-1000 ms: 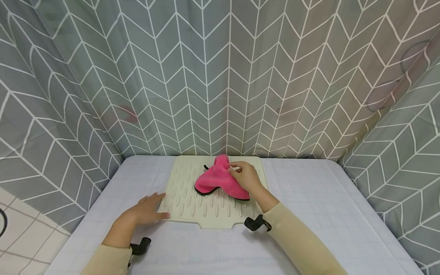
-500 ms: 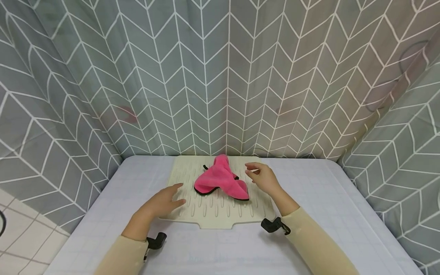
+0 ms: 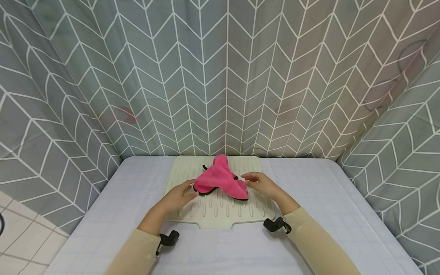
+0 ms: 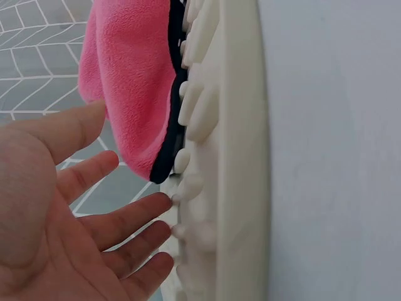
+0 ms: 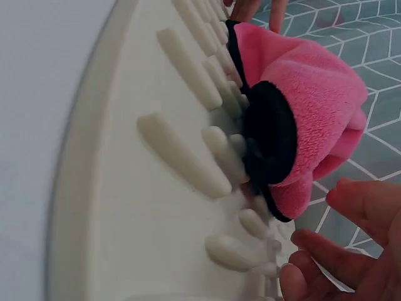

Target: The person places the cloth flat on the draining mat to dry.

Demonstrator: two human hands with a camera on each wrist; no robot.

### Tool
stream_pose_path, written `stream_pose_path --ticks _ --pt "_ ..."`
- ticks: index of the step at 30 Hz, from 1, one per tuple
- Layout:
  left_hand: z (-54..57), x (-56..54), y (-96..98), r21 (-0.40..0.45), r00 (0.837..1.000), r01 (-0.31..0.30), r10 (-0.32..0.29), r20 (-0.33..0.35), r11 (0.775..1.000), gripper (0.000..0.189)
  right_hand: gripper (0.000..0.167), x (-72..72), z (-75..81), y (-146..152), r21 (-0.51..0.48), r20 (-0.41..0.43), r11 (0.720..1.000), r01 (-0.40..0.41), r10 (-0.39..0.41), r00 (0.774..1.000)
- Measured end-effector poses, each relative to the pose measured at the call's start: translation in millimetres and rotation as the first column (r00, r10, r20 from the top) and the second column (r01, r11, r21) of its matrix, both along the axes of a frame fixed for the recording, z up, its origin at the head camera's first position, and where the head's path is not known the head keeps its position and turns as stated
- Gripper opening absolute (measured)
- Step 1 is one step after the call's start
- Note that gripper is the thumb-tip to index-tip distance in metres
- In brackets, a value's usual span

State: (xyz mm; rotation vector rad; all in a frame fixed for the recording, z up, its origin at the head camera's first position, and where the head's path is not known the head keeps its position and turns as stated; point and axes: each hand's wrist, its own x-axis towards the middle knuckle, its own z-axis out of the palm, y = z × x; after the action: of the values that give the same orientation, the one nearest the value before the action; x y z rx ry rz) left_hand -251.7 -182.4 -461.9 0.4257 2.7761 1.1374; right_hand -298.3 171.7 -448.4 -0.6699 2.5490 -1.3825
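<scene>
A pink plush cloth (image 3: pixel 220 176) with black edging lies crumpled, its middle raised, on a cream ridged mat (image 3: pixel 192 210). At its left side is my left hand (image 3: pixel 177 196), fingers spread and fingertips right at the black edge. The left wrist view shows that palm (image 4: pixel 69 213) facing the cloth with nothing in it. My right hand (image 3: pixel 264 186) is at the cloth's right side, its fingers loosely bent. In the right wrist view, the thumb and fingers (image 5: pixel 338 257) stand apart just beside the cloth, holding nothing.
The mat, with a tab (image 3: pixel 215 225) at its front edge, lies on a table with a white cover (image 3: pixel 309 191). A grey curtain (image 3: pixel 220 76) with white zigzag lines hangs behind and along both sides. Each wrist wears a black camera mount (image 3: pixel 169 238).
My right hand let go of the cloth's top, moved right, then lowered toward its right side. My left hand moved from the mat's left edge to the cloth's left side.
</scene>
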Motion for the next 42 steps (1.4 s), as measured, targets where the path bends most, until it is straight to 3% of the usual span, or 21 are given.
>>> stream_pose_path --ticks 5,12,22,28,32,37,39,42 --pt "-3.4 -3.1 4.3 0.055 1.000 -0.011 0.011 -0.007 0.998 0.052 0.031 -5.0 -8.4 -3.8 0.020 -0.009 0.999 -0.049 0.049 0.999" --pt "-2.6 -5.5 10.5 0.104 1.000 -0.031 0.031 0.001 0.994 0.047 0.026 -10.5 -17.1 -5.9 0.019 -0.036 0.999 -0.037 0.037 0.999" --pt "-4.4 -12.0 24.7 0.186 0.984 -0.176 0.180 -0.003 0.967 0.031 0.017 -7.0 -17.2 -4.1 0.011 -0.023 1.000 0.001 -0.001 1.000" --pt "-5.2 -15.9 31.6 0.210 0.969 -0.222 0.239 -0.060 0.952 0.018 0.014 -2.8 -8.8 -2.6 -0.015 -0.065 0.998 0.056 -0.057 0.996" --pt "3.6 -14.2 28.4 0.201 0.955 -0.254 0.278 -0.105 0.946 0.017 0.014 -1.1 3.4 6.4 -0.023 -0.135 0.993 0.115 -0.117 0.984" --pt "24.2 -8.1 14.2 0.162 0.943 -0.260 0.287 -0.167 0.952 0.019 0.017 2.4 21.1 22.7 -0.047 -0.162 0.977 0.210 -0.215 0.963" --pt "29.7 -4.3 8.0 0.133 0.948 -0.254 0.274 -0.163 0.958 0.019 0.018 5.5 26.0 28.4 -0.042 -0.132 0.973 0.229 -0.233 0.964" --pt "29.3 0.1 0.2 0.080 0.966 -0.220 0.229 -0.123 0.972 0.023 0.022 10.3 26.9 35.4 0.003 -0.045 0.977 0.212 -0.211 0.976"
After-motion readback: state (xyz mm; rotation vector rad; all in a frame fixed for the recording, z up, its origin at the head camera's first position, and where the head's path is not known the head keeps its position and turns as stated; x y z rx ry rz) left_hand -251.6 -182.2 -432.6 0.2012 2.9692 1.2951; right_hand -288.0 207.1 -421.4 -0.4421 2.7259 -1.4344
